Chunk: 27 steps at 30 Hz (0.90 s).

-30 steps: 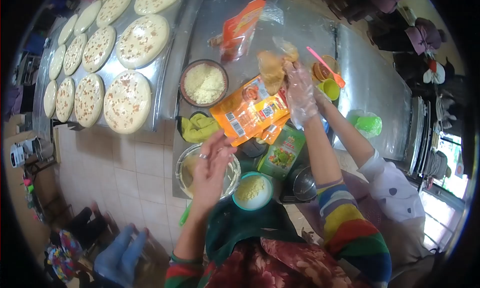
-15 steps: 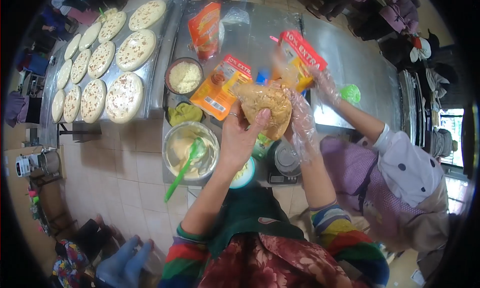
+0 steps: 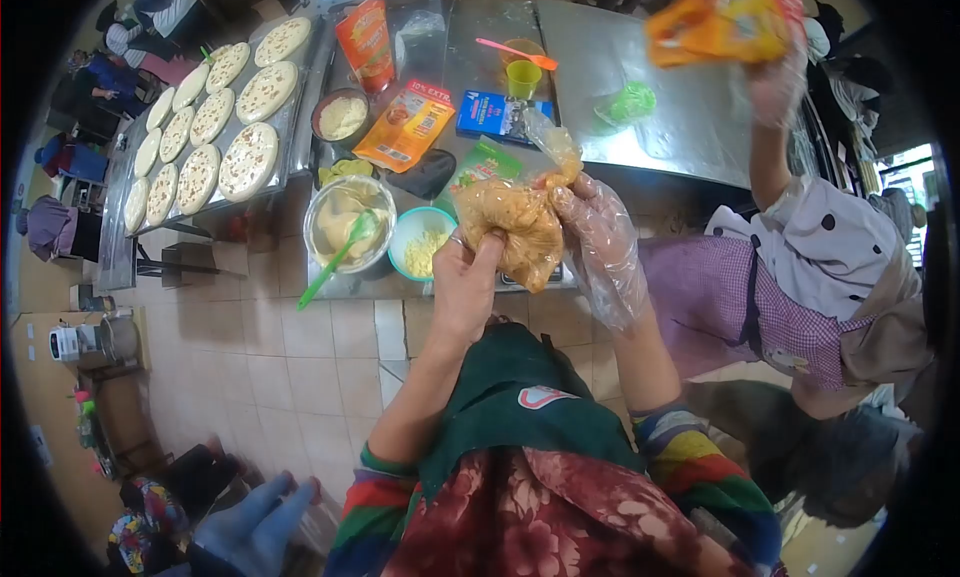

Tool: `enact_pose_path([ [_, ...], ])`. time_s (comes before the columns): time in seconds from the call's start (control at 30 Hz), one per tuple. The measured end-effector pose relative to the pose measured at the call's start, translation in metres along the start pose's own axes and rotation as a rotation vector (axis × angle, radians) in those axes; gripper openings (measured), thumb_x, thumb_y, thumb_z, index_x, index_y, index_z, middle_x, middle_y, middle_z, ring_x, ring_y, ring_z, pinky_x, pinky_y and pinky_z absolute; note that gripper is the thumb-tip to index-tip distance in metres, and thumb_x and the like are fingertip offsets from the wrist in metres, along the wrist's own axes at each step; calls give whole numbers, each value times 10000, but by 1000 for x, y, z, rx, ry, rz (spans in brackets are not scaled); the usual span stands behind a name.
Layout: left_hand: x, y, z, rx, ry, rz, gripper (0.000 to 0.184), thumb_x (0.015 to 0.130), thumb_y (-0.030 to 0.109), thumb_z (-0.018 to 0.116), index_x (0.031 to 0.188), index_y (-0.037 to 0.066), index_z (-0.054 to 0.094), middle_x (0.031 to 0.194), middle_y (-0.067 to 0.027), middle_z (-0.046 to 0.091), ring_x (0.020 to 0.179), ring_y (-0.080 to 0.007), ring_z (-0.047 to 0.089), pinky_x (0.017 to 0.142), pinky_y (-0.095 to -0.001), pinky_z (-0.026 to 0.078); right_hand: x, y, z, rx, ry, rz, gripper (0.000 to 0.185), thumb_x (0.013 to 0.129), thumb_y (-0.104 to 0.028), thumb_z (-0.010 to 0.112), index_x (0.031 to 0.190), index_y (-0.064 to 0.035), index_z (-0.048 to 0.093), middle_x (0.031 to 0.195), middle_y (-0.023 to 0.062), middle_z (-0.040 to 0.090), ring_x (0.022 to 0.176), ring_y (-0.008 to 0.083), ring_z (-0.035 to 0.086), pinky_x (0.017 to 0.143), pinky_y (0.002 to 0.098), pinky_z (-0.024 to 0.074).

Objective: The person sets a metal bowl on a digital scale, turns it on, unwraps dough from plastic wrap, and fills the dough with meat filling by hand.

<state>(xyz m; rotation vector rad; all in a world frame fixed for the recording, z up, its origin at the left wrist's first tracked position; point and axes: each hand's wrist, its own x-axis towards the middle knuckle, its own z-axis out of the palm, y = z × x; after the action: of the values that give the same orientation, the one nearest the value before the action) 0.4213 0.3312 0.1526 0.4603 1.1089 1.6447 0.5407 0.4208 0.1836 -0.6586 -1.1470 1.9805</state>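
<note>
A clear plastic bag [image 3: 510, 227] packed with golden-brown, crumbly filling is held up in front of me, its twisted neck to the upper right. My left hand [image 3: 468, 282] is bare and closed on the bag's lower left, thumb pressed into it. My right hand [image 3: 605, 242], in a clear plastic glove, grips the bag near its neck. Close by on the left are a turquoise-rimmed bowl [image 3: 394, 239] with pale shreds and a metal bowl [image 3: 312, 242] of cream, with a green spatula [image 3: 340, 257] in it. A green packet [image 3: 482, 169] lies behind the bag.
Orange pouches [image 3: 408, 127], a dark bowl [image 3: 318, 127] of pale shreds, a blue packet [image 3: 500, 115] and a green cup [image 3: 522, 80] stand on the metal table. Round flat pieces [image 3: 250, 161] fill trays at left. At right, a co-worker's gloved hand [image 3: 778, 85] lifts an orange packet [image 3: 710, 27].
The bag's neck is now gathered and twisted, with my right hand up beside it. The co-worker's hand has lifted the red-and-orange packet away to the upper right. My view has shifted.
</note>
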Motion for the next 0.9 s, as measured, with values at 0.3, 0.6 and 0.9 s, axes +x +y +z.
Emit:
enact_pose_path([
  [0.3, -62, -20, 13, -79, -202, -214, 390, 901, 253, 507, 1225, 46, 439, 1160, -70, 542, 1036, -164, 552, 860, -355, 468, -74, -17, -16, 32, 53, 41, 279, 868, -128, 555, 1083, 49, 560, 992, 80, 603, 898, 138, 587, 814, 267, 472],
  [0.6, -68, -29, 21, -59, -183, -244, 440, 890, 279, 540, 1255, 74, 406, 1155, -60, 532, 1028, -163, 552, 849, -354, 472, -104, -4, -36, -199, 54, 19, 281, 839, -123, 619, 1073, 30, 586, 949, 66, 621, 869, 114, 570, 771, 256, 466],
  [0.9, -76, -48, 25, 77, -70, -109, 411, 869, 135, 579, 1214, 4, 397, 1086, -57, 542, 931, -156, 553, 809, -334, 457, -120, -6, -43, -289, 81, 30, 346, 818, -98, 640, 1131, 24, 556, 920, 71, 625, 821, 106, 570, 739, 250, 476],
])
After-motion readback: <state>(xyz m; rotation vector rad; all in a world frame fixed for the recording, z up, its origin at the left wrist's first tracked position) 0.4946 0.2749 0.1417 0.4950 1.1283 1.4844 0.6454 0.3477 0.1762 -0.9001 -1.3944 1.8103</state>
